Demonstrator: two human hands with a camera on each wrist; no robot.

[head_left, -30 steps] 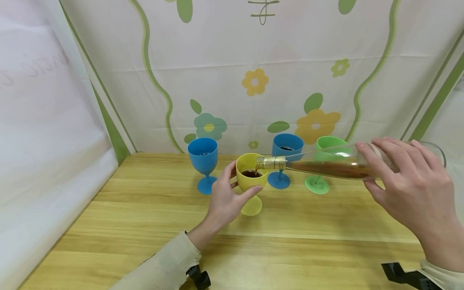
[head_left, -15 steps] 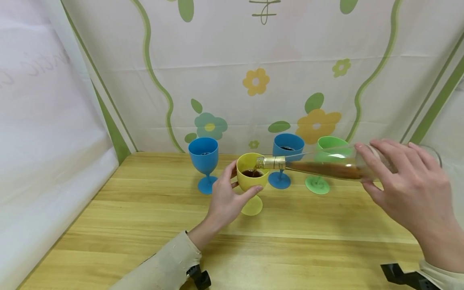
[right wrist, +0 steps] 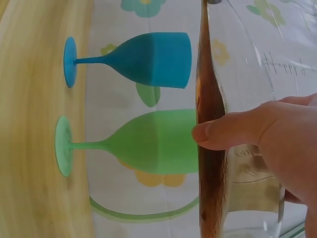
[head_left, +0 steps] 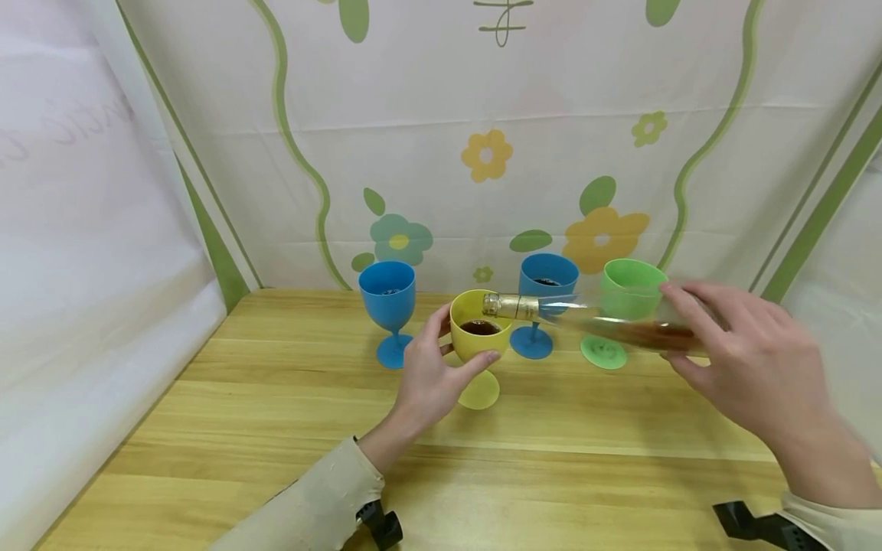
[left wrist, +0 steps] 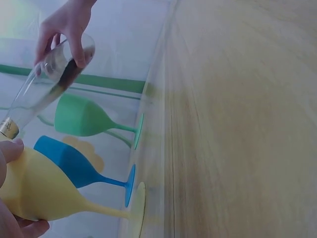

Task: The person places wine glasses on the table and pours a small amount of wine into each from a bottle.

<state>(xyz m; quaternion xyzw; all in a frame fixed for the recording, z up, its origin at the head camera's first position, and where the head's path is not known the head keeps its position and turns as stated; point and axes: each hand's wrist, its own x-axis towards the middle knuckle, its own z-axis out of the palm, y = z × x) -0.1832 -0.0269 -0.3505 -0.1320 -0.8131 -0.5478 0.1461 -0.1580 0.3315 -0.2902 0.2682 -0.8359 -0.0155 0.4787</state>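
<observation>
Bottle (head_left: 606,325) is probably feeling slick. Your right hand (head_left: 751,360) is gripping its body, your left hand (head_left: 430,375) the yellow goblet (head_left: 472,347).

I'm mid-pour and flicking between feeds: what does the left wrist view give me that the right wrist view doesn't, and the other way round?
Only left wrist: the left hand and the yellow goblet it grips.
Only right wrist: lettering and a teal flower print on the backdrop.
Both: the right hand holding the bottle, the green goblet, a blue goblet beside it, and the wooden table.
</observation>
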